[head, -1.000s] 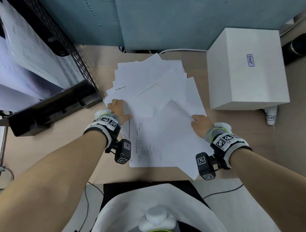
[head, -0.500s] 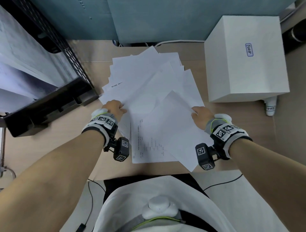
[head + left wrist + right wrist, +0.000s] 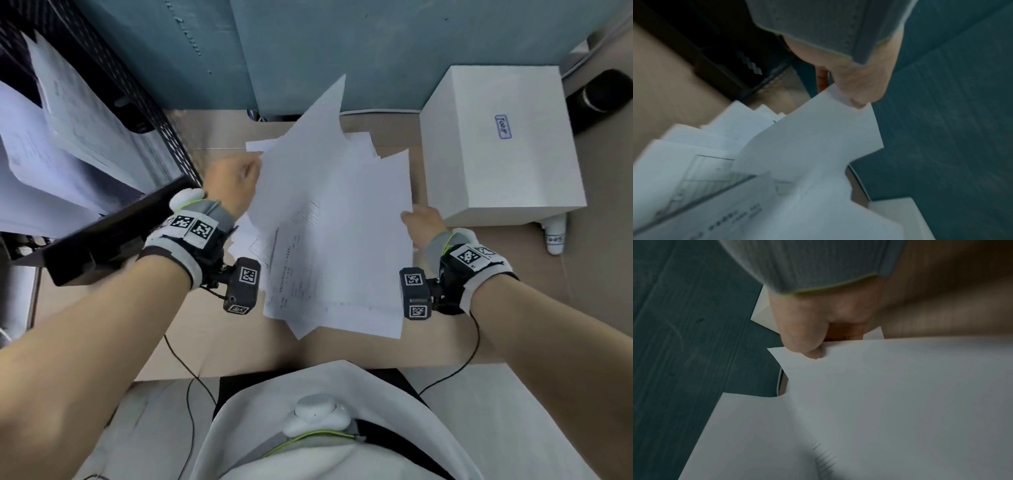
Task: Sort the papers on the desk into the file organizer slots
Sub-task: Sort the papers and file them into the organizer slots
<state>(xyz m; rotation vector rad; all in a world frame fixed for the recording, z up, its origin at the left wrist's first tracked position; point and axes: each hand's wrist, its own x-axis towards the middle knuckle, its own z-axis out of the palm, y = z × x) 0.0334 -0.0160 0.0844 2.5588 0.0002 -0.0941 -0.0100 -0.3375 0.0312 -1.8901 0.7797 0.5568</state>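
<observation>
- While the black file organizer (image 3: 102, 236) stands at the far left of the surface (image 3: 219, 346) with sheets already leaning in its slots, none of the sheets in hand has reached it yet.
- Just right of the organizer, the left hand (image 3: 229, 185) has risen from where it lay flat on the spread a second ago; its thumb and fingers (image 3: 857, 91) now pinch the left edge of the papers (image 3: 335, 240), and the left wrist view shows the thumb lying on top of a sheet with a finger behind it.
- Between the hands, the papers, fanned flat on the surface a second ago, are now gathered into a loose bundle and tilted up off it, one corner sticking up toward the blue partition (image 3: 342, 51); the edges are not squared, and a few sheets hang out at the near end.
- A few sheets seem to lie on the surface beyond and under the bundle, though I cannot tell how many.
- At the right edge of the bundle, the right hand (image 3: 424, 222) grips it as well, thumb curled over the top sheet in the right wrist view, fingers hidden beneath.
- At the far right, the white box (image 3: 496, 154) stands just beside the papers, apart from them.
- By my judgement the gathering is about done; squaring the edges and carrying the bundle left to the slots comes next.
</observation>
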